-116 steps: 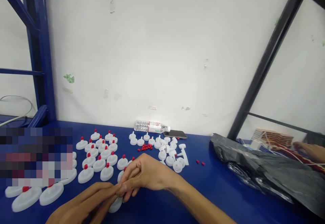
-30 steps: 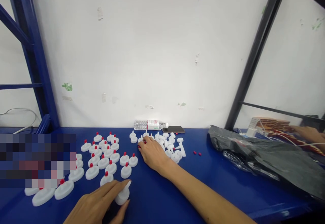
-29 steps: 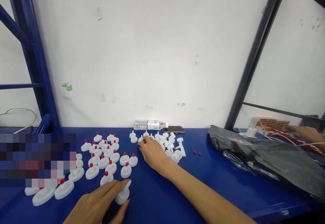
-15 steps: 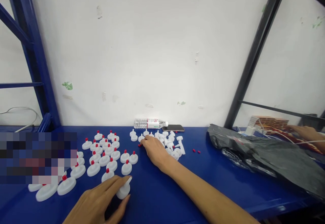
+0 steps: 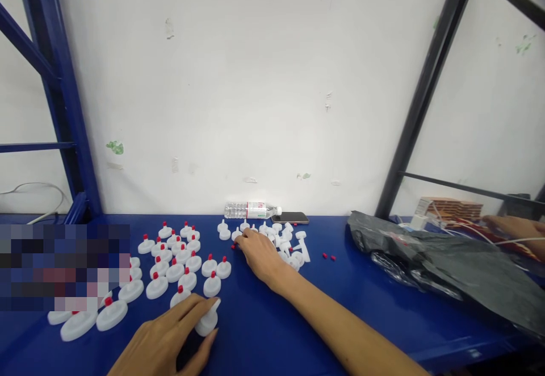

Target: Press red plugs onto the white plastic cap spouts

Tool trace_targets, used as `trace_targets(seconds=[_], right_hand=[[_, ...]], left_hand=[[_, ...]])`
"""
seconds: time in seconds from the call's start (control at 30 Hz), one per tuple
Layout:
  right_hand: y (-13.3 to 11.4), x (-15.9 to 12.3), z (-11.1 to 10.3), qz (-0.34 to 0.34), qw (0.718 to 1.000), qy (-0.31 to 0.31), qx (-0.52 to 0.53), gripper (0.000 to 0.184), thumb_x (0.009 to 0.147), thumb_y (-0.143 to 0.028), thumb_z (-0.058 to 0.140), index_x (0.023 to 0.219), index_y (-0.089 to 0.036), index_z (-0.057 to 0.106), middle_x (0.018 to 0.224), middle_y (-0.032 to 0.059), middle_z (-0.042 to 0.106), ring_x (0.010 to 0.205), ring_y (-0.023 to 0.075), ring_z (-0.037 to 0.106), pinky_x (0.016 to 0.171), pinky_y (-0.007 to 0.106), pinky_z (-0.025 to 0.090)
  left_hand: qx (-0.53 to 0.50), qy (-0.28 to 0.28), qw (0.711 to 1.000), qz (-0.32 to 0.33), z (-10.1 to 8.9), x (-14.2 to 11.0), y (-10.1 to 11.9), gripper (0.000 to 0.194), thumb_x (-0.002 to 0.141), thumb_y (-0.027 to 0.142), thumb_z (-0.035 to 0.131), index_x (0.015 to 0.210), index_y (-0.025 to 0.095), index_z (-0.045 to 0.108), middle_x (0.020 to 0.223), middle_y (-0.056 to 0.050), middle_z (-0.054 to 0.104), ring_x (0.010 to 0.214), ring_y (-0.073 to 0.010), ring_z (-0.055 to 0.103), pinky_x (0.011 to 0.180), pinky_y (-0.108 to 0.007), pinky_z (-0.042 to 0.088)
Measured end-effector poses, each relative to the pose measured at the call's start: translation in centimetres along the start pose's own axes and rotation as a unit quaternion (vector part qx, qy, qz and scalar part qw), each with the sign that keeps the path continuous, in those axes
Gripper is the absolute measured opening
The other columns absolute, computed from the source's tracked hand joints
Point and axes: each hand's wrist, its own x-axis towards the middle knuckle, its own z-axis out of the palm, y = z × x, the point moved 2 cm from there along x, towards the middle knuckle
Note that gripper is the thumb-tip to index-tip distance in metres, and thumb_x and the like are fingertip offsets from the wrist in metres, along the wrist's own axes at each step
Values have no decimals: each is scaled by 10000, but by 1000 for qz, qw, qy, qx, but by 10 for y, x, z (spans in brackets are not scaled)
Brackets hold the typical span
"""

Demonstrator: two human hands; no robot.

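At the lower centre-left of the frame, my left hand [image 5: 159, 339] is closed on a bare white spouted lid [image 5: 206, 324], pinched between the thumb and the fingers; the lid's long axis leans, its spout pointing up and to the right. My right hand [image 5: 261, 255] reaches to the middle of the frame, its fingers bent down to the blue table [image 5: 264, 330] just beside a small red cap [image 5: 233, 246]. Whether the fingertips are apart or grip another such piece I cannot tell, since the back of the hand covers them. The governing relation is diagonal: the held lid lies below and to the left of my right hand, well apart from it, its spout tilted roughly towards that side. The red cap is nearer my right hand than my left. Red-capped lids [image 5: 157, 287] stand at the left; loose white pieces [image 5: 297, 258] lie right of centre.
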Motion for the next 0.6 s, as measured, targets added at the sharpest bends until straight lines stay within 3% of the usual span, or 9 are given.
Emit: trace_targets(seconds=[0.1, 0.23, 0.4, 0.47, 0.6], right_hand=[[2, -3, -7, 8, 999, 19, 36, 370, 1012, 54, 492, 1172, -145, 760, 1281, 152, 706, 1075, 236, 693, 919, 323, 504], [5, -6, -19, 16, 991, 57, 118, 304, 1104, -59, 501, 1088, -136, 795, 1211, 159, 747, 1082, 256, 712, 928, 356, 515], [0, -6, -37, -3, 960, 76, 269, 173, 1107, -246, 662, 1168, -153, 795, 1064, 78, 842, 985, 185, 789, 888, 290, 583], [-5, -8, -43, -32, 930, 35, 364, 197, 1062, -323, 735, 1140, -164, 822, 1006, 56, 858, 918, 171, 806, 843, 269, 610], [-14, -15, -48, -93, 828, -80, 547, 317, 924, -466, 867, 1093, -200, 890, 942, 48, 854, 827, 172, 784, 794, 272, 612]], left_hand=[[-7, -13, 1000, -4, 0, 0, -1, 340, 1161, 520, 433, 1264, 316, 685, 1060, 28, 897, 887, -107, 875, 795, -104, 622], [-10, -11, 1000, -12, 1, -1, -1, 328, 1160, 531, 436, 1275, 331, 669, 1058, 46, 894, 869, -102, 873, 788, -99, 621], [4, -18, 999, -34, 4, -5, -4, 262, 1140, 477, 474, 1253, 319, 649, 1065, 37, 893, 887, -175, 882, 689, -156, 651], [13, -14, 999, -43, 4, -6, -5, 244, 1129, 457, 493, 1245, 310, 648, 1043, 39, 892, 849, -175, 881, 659, -159, 644], [2, -14, 998, -62, 1, -4, -6, 269, 1126, 477, 491, 1261, 324, 667, 977, 80, 879, 650, -112, 825, 598, -143, 611]])
